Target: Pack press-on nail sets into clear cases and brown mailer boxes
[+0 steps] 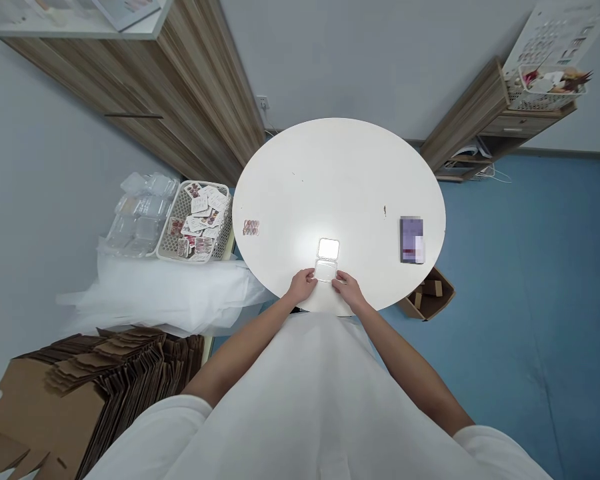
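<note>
A small clear plastic hinged case (325,270) lies unfolded on the white round table (340,167), close to its front edge. Its far half reflects bright white light. My left hand (303,285) grips the left side of the near half, with thumb and fingers closed at the edge. On the opposite side, my right hand (348,290) holds the right edge in the same way. The case looks see-through, and I make out nothing inside it. Farther left on the table lies a small set of pink and purple press-on nails (251,228).
A purple box (411,233), partly blurred, lies at the table's right. Left of the table, a white basket (163,250) holds cards and nail sets beside stacked clear cases (145,207). Flattened cardboard boxes (60,393) stand lower left. An open carton (437,307) sits below right.
</note>
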